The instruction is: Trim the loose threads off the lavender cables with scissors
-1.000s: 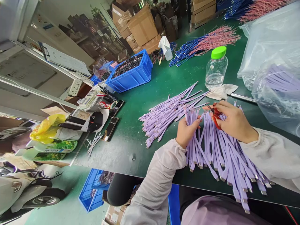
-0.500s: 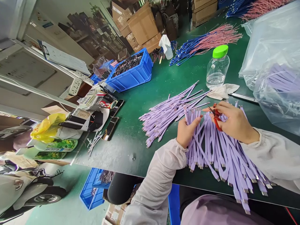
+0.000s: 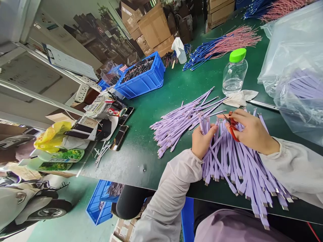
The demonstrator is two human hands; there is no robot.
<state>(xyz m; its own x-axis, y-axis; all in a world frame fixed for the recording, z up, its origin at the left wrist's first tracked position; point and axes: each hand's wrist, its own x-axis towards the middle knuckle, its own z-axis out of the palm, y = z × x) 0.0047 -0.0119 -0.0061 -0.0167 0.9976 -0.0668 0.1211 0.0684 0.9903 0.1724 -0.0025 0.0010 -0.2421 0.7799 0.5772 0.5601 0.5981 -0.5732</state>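
Note:
My left hand (image 3: 202, 140) is closed around a bunch of flat purple cables (image 3: 210, 164), whose thin wire ends stick up above the fingers. Beside it on the right, my right hand (image 3: 252, 129) grips small red-handled cutters (image 3: 232, 127), their dark tips pointing left toward those wire ends. More purple cables fan out under both hands, with metal plugs hanging past the table's front edge. Another pile of purple cables (image 3: 181, 122) lies on the green table to the left of my hands.
Behind my hands stand a clear jar with a green lid (image 3: 234, 72) and a white cloth (image 3: 239, 98). Plastic bags (image 3: 295, 50) lie at the right. Farther back are blue and pink wires (image 3: 222, 45) and a blue crate (image 3: 141, 79). Two phones (image 3: 119, 137) rest at the left.

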